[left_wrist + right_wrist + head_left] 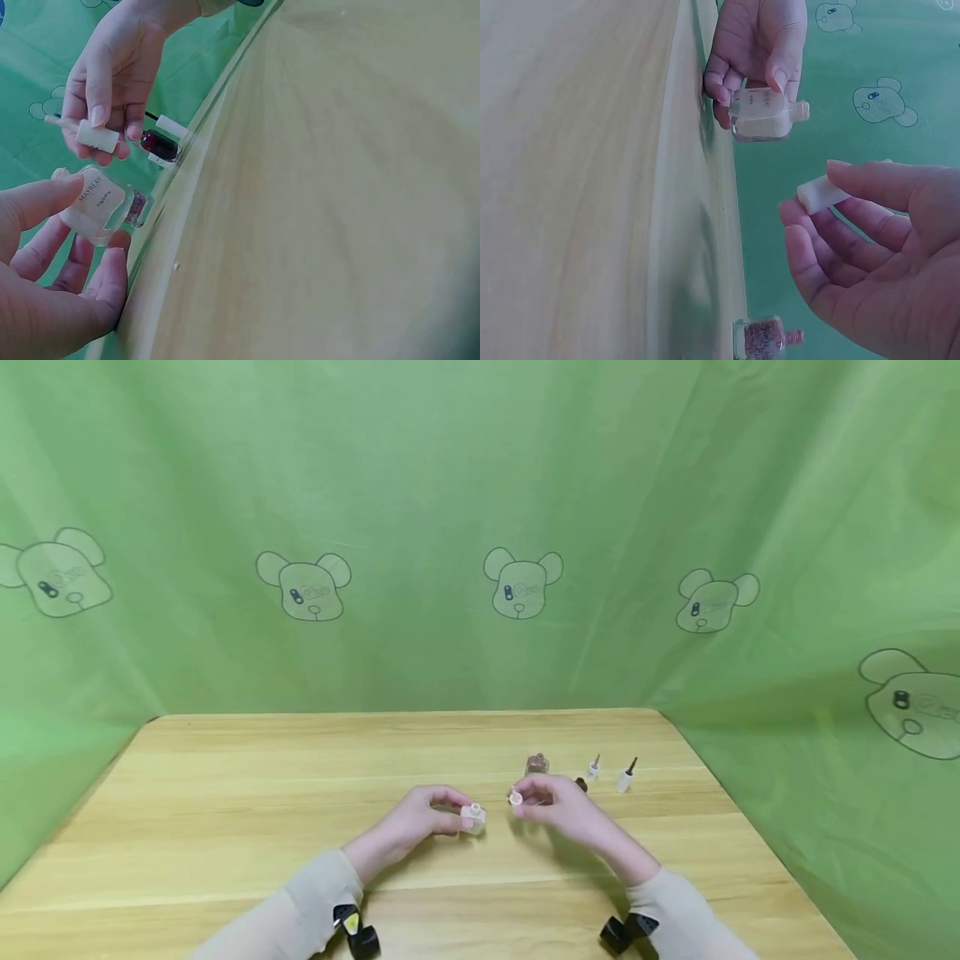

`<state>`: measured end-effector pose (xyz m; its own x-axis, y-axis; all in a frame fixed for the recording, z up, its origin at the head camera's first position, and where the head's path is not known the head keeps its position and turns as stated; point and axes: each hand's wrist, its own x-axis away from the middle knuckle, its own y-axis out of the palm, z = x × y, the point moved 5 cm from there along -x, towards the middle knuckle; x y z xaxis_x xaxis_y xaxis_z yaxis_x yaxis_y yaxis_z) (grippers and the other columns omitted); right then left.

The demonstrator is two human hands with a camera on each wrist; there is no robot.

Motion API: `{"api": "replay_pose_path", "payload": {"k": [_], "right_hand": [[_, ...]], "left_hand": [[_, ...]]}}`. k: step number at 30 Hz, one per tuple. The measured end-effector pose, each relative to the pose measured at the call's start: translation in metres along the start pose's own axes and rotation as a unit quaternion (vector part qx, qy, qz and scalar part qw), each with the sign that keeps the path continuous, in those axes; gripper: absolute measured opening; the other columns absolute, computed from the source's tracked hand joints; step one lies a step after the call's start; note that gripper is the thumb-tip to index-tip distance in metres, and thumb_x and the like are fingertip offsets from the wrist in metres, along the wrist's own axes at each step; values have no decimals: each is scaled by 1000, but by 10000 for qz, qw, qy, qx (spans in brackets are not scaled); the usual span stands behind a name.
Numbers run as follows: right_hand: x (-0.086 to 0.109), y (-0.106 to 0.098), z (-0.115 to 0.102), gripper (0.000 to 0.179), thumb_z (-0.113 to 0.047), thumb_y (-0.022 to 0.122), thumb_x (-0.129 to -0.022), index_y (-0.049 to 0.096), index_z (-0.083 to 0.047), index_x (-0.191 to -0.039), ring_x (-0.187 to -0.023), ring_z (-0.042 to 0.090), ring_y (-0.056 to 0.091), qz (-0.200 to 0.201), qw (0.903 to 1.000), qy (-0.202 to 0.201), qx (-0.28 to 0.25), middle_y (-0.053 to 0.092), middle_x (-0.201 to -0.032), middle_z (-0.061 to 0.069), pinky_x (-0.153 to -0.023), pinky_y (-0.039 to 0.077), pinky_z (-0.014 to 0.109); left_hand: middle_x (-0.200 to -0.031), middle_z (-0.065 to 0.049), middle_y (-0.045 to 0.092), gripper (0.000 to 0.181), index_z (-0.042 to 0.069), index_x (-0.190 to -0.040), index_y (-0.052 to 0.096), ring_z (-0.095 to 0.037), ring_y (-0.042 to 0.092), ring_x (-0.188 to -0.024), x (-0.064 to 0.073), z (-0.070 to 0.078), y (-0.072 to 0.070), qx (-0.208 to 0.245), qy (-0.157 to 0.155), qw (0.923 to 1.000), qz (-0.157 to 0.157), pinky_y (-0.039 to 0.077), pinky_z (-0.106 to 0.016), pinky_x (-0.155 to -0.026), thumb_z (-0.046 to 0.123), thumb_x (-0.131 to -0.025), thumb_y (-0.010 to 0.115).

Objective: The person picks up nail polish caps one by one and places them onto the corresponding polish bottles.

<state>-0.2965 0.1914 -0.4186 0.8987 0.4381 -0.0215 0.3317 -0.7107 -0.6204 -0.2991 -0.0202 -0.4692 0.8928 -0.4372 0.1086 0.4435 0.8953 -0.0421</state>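
My left hand (423,814) pinches an uncapped clear nail polish bottle (473,820) between thumb and fingers, neck up. Its pale contents and printed label show on the bottle (94,206) in the left wrist view. To the right, my right hand (558,810) pinches a white nail polish cap (516,799). A pale brush (52,120) sticks out of that cap, pointing away from the table in the left wrist view. Cap and bottle are apart, a short gap between them. Both hands are just above the table.
Behind my right hand stand a glittery pinkish nail polish bottle (537,764) and a dark red bottle (160,145), partly hidden in the head view. Two white caps, one with a pale brush (594,768) and one with a dark brush (626,779), stand brush-up farther right on the wooden table (262,777).
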Motion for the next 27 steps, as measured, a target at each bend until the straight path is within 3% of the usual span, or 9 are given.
{"api": "replay_pose_path", "payload": {"k": [9,17,22,27], "right_hand": [[1,-4,-7,21,-18,73,-85,68,-12,-105,-87,11,59,488,9954,-348,750,67,-92,-2,-79,52,25],[10,-3,-16,19,-19,73,-85,70,-17,-103,-87,8,57,700,9874,-743,1214,65,-96,-5,-73,52,26],[12,-2,-20,20,-19,74,-84,70,-16,-104,-87,7,57,753,9845,-823,1352,65,-96,-5,-74,50,24],[11,-2,-24,19,-18,75,-83,67,-16,-100,-82,5,55,756,9856,-820,1275,64,-90,-6,-69,49,20]], "left_hand": [[-107,-11,66,38,-2,-113,64,-16,64,-90,2,0,4,179,74,9998,26,57,-33,-83,7,-78,77],[-107,-8,69,39,2,-114,65,-15,64,-92,6,-5,7,138,30,9998,105,52,-29,-88,9,-78,77],[-107,-6,70,39,3,-114,65,-15,64,-94,6,-7,7,121,69,9998,138,45,-31,-94,10,-78,77],[-107,-5,71,39,4,-114,65,-15,64,-95,5,-8,5,137,32,9997,182,44,-36,-97,10,-78,77]]}}
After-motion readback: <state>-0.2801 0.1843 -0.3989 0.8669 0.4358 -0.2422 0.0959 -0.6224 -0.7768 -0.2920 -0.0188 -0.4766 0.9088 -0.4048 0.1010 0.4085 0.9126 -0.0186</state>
